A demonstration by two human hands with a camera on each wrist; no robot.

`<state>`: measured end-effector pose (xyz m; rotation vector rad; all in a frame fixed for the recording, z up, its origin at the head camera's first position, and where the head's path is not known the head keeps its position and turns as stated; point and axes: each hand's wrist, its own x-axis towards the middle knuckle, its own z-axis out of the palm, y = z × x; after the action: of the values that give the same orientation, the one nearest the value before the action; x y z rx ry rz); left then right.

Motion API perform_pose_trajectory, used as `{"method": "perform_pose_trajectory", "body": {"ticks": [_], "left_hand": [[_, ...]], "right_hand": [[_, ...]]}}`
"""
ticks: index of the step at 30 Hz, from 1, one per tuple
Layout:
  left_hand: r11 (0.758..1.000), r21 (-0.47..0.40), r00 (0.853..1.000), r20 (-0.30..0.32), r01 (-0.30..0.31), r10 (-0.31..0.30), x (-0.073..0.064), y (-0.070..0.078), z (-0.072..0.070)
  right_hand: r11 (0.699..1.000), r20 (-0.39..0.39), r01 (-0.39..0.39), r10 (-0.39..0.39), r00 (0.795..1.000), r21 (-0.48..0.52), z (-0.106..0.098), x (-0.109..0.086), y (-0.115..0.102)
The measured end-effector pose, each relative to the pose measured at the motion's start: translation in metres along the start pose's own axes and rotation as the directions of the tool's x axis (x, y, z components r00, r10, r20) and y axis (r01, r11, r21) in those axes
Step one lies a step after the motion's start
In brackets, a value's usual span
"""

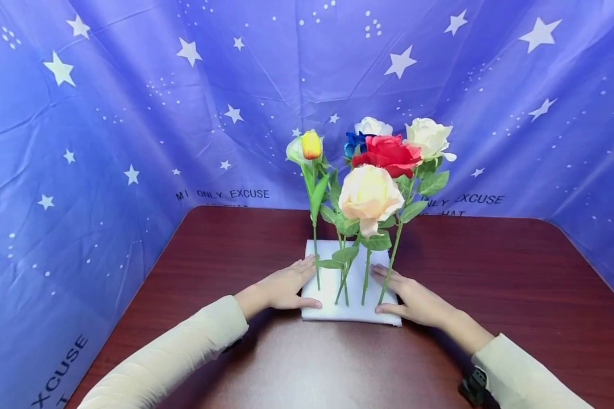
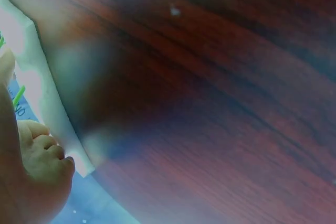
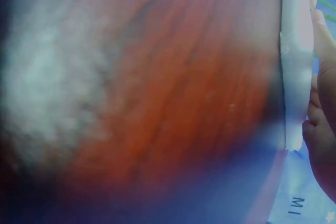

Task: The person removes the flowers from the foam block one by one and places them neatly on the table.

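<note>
A white foam board [image 1: 352,314] lies flat on the table with several artificial flowers standing upright in it. My left hand [image 1: 286,286] rests on its left edge, fingers extended and thumb spread along the top. Along the right edge lies my right hand [image 1: 420,301], its fingers also straight, partly behind a stem. A yellow-orange tulip [image 1: 311,144] and a white bloom [image 1: 294,150] rise at the left. Further right stand a peach rose [image 1: 370,193], a red rose [image 1: 387,155], a blue flower [image 1: 355,145] and white roses [image 1: 428,138]. The wrist views catch the board's side edge [image 3: 297,66].
The dark red-brown wooden table [image 1: 235,244] surrounds the board. Blue cloth [image 1: 297,68] printed with white stars hangs behind and at both sides. A black wrist device [image 1: 474,387] sits by the right sleeve.
</note>
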<state>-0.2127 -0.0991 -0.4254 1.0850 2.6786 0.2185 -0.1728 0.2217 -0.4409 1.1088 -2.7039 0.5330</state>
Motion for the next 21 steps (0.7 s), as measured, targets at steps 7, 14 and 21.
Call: {"method": "perform_pose_trajectory", "body": {"ticks": [7,14,21], "left_hand": [[1.0,-0.026,1.0,-0.025,0.005,-0.006,0.001,-0.001,0.0],[0.996,-0.09,1.0,-0.024,-0.012,0.01,0.0,0.001,0.009],[0.995,-0.088,0.998,-0.052,-0.036,0.032,0.001,-0.004,-0.001]], "right_hand": [[1.0,0.018,0.004,-0.004,1.0,0.013,-0.003,0.004,-0.003],[0.999,0.065,-0.039,0.038,0.997,0.015,0.0,0.0,-0.008],[0.999,0.014,-0.033,0.032,0.999,0.022,-0.002,0.005,-0.009]]}}
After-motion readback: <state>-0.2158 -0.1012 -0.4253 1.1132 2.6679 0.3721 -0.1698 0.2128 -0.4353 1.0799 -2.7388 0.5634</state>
